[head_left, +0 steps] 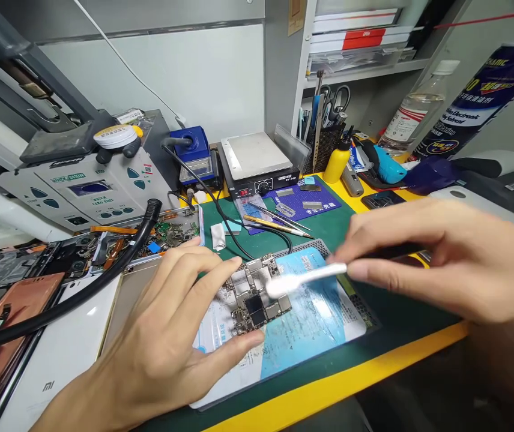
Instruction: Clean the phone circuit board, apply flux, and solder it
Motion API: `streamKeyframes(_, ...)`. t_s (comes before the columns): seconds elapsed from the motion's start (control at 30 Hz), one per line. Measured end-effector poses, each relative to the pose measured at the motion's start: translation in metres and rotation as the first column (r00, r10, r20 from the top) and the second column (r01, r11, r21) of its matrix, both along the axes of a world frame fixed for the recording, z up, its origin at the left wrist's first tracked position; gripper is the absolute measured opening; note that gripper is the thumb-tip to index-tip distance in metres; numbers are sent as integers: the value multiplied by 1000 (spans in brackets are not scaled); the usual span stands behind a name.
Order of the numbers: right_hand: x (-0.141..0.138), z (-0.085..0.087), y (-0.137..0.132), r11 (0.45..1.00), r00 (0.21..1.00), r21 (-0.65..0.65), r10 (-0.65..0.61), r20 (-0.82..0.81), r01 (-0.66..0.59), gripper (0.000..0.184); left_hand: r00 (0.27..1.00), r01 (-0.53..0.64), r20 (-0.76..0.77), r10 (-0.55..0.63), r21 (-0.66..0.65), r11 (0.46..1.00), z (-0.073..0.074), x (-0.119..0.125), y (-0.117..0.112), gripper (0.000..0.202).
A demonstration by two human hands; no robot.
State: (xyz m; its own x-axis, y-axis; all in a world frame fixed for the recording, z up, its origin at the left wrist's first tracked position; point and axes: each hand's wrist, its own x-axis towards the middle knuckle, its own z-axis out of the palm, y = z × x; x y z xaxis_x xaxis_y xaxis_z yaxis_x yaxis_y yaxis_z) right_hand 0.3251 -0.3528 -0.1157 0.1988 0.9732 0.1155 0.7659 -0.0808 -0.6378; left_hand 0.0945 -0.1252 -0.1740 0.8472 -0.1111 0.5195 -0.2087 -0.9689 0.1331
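Note:
A phone circuit board with a black chip lies tilted on a blue and white plastic packet. My left hand steadies it, fingertips at the far edge and thumb at the near edge. Pinched in my right hand is a cotton swab, blurred by motion, its thick white tip over the right part of the board. Whether the tip touches the board I cannot tell. Something dark shows under my right fingers, too unclear to name.
A rework station stands at the left, its black hose crossing the phone parts. Behind the board are a small hot plate and tweezers. A yellow bottle, a clear bottle and a spray can stand at the right.

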Motion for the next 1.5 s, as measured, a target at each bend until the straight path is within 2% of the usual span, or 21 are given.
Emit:
streamKeyframes(0.1, 9, -4, 8, 972, 972, 56, -225, -61, 228, 25, 1000, -9, 6, 9, -9, 1000, 0, -1, 0, 62)
streamKeyframes(0.2, 18, -13, 20, 920, 919, 78, -389, 66, 384, 26, 1000, -26, 6, 26, -31, 999, 0, -2, 1, 59)
streamKeyframes(0.3, 25, -23, 31, 893, 879, 16, -445, 171, 449, 28, 1000, -30, -6, 30, -46, 999, 0, -3, 1, 56)
streamKeyframes(0.43, 26, -39, 40, 909, 884, -1, -405, 234, 417, 29, 1000, -11, -8, 11, -36, 999, 0, -4, 0, 54)
streamKeyframes(0.57, 25, -48, 45, 924, 902, 29, -378, 207, 381, 32, 1000, 9, 5, -9, 9, 1000, -5, -5, 0, 55)
streamKeyframes(0.73, 20, -43, 49, 952, 954, 67, -301, 14, 299, 27, 999, -32, 36, 31, 17, 999, -9, -5, -2, 55)
streamKeyframes(0.87, 3, -32, 60, 987, 964, -1, -157, -214, 160, 34, 996, -44, 72, 44, -8, 999, -8, -5, -3, 61)
streamKeyframes(0.97, -10, -23, 71, 994, 921, -107, -20, -390, -24, 30, 997, -21, 80, 22, -8, 1000, -7, -7, -4, 61)
streamKeyframes(1.07, -13, -15, 80, 974, 846, -163, 46, -531, -155, 23, 996, 1, 85, 1, -12, 1000, -6, -7, -2, 62)
streamKeyframes(1.3, -4, -18, 82, 979, 724, -77, 85, -684, -188, 39, 998, -13, 66, 15, -41, 999, -1, -4, 8, 69)
streamKeyframes(1.5, 5, -35, 86, 974, 607, -127, 14, -795, -189, 38, 997, -58, 42, 61, -60, 997, 0, -4, 10, 63)
